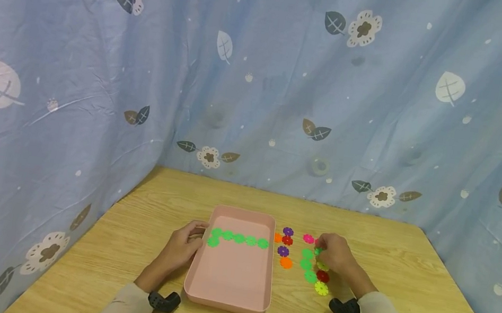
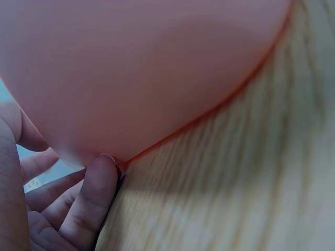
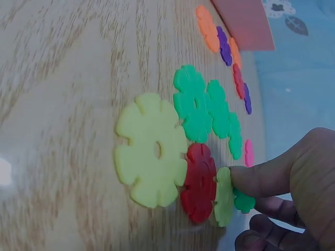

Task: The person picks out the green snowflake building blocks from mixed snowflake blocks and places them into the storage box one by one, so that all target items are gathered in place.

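A shallow pink tray (image 1: 228, 282) lies on the table with several green flower-shaped discs (image 1: 239, 238) in a row inside it. My left hand (image 1: 182, 246) holds the tray's left side, fingers curled against its wall. In the left wrist view one fingertip (image 2: 102, 170) touches the wall's lower edge. To the right of the tray, my right hand (image 1: 336, 252) pinches a green flower disc (image 3: 244, 202) between thumb and finger. Close to it are a yellow-green disc (image 3: 223, 196), a red disc (image 3: 199, 183) and a pale yellow disc (image 3: 152, 151).
Beside the tray's right wall lie orange (image 1: 286, 263), purple (image 1: 283, 251) and red (image 1: 287, 241) discs. More green discs (image 1: 306, 264) and a pink disc (image 1: 308, 238) lie left of my right hand. A blue patterned curtain (image 1: 287, 103) hangs behind the wooden table (image 1: 152, 207).
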Tool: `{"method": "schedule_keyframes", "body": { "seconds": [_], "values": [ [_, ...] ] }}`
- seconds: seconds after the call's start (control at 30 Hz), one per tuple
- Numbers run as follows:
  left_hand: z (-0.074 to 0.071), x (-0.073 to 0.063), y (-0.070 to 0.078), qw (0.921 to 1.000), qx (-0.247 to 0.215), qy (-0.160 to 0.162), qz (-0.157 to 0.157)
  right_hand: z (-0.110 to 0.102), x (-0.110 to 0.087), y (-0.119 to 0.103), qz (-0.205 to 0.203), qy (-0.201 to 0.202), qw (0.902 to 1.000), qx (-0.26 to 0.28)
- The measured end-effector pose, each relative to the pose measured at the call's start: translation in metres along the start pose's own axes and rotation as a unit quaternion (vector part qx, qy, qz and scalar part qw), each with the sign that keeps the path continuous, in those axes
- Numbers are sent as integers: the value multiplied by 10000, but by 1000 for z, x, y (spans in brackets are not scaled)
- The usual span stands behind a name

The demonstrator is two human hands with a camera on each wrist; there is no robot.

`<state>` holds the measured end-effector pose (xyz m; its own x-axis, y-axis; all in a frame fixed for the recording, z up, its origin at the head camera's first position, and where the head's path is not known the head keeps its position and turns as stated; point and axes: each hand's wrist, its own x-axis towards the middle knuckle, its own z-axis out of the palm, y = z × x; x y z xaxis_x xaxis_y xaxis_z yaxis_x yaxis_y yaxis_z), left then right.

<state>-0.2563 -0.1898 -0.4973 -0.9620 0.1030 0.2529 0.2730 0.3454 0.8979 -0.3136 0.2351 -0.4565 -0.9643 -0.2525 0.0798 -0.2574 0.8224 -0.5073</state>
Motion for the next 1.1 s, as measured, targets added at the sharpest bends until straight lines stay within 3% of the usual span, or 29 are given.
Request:
{"method": "schedule_keyframes", "body": {
  "seconds": [0.47, 0.63, 0.77, 0.93, 1.1],
  "values": [
    [2, 2, -1, 10000, 31, 44, 54, -3, 1, -15, -427, 118, 9988, 220],
    [1, 2, 1, 10000, 4, 54, 36, 2, 7, -36, -820, 459, 9938, 597],
    [1, 4, 1, 9999, -3, 59, 144, 9, 13, -54, -833, 589, 9887, 1101],
    [1, 2, -1, 10000, -11, -9, 74, 18, 15, -74, -829, 375, 9805, 1741],
    [1, 1, -4, 10000, -16, -8, 32, 27, 15, -86, -800, 294, 9778, 1915]
  ]
}}
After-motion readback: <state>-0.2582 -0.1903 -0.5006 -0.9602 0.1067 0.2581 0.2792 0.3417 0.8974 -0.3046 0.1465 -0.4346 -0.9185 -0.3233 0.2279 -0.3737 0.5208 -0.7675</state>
